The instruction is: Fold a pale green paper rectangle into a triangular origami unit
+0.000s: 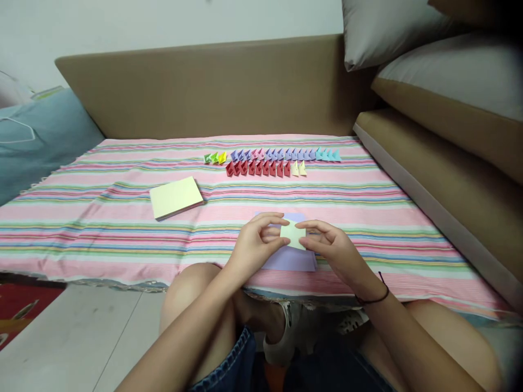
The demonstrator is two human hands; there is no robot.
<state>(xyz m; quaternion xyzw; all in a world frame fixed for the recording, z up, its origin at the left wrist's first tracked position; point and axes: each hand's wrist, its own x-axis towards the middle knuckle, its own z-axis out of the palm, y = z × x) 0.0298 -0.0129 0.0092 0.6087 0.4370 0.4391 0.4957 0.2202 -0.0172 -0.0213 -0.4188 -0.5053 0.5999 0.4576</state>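
A small pale yellow piece of paper (293,235), roughly square, is held up between both hands. My left hand (261,238) pinches its left side between thumb and fingers. On the opposite side, my right hand (329,243) grips the right edge the same way, a dark cord around that wrist. Beneath the hands lie lavender sheets of paper (288,260), partly covered by the hands and the yellow piece. Whether the yellow paper touches the lavender sheets I cannot tell.
A stack of pale yellow paper (176,197) lies to the left on the striped cloth (102,218). Farther back stand two rows of folded paper pieces, including several red ones (259,168) and several lavender ones (292,154). Cushions (445,147) line the right side.
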